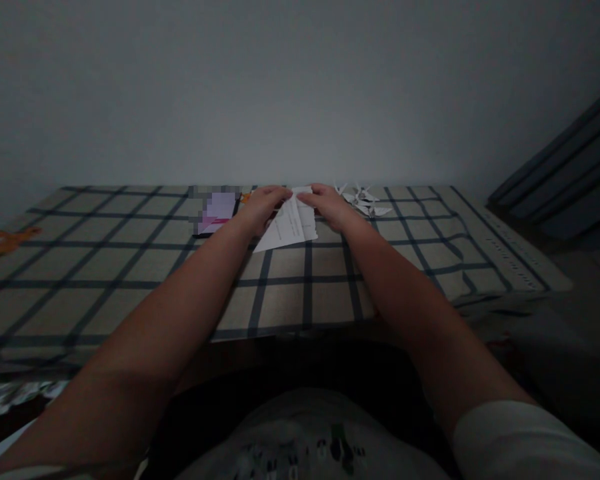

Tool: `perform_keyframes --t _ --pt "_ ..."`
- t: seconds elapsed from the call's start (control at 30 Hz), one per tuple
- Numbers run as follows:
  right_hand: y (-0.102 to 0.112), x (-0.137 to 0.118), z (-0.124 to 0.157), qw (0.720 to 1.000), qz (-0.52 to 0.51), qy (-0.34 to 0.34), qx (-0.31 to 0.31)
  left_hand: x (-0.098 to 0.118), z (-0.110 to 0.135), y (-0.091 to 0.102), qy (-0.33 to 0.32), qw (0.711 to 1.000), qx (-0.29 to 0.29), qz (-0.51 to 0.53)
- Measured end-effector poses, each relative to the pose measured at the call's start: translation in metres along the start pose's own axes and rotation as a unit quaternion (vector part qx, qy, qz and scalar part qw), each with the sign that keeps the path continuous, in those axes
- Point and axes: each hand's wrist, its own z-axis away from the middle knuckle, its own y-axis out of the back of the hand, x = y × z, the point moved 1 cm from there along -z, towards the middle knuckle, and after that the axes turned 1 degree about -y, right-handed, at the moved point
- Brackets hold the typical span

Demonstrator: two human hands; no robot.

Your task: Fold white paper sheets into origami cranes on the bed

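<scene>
A white sheet of paper (290, 227), partly folded with faint printed lines, lies on the checked cloth (130, 267) at the far middle. My left hand (263, 205) pinches its upper left edge, fingers closed on it. From the other side my right hand (330, 205) grips the upper right edge the same way. Both forearms reach straight out over the cloth.
A small pile of folded white paper figures (365, 200) sits just right of my right hand. A phone with a lit, blurred screen (215, 212) lies left of my left hand. An orange shape (5, 241) marks the cloth's far left. Dark striped fabric (565, 180) rises at right.
</scene>
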Motion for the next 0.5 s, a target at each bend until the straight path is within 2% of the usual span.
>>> perform_keyframes --t 0.2,0.5 --pt "0.0024 0.0023 -0.0025 1.000 0.015 0.003 0.000 0.0000 0.0009 0.0008 -0.008 1.000 -0.025 -0.008" --pt "0.0003 -0.0019 -0.0018 1.000 -0.002 0.004 0.003 0.0019 0.0028 -0.0012 -0.014 1.000 -0.021 -0.014"
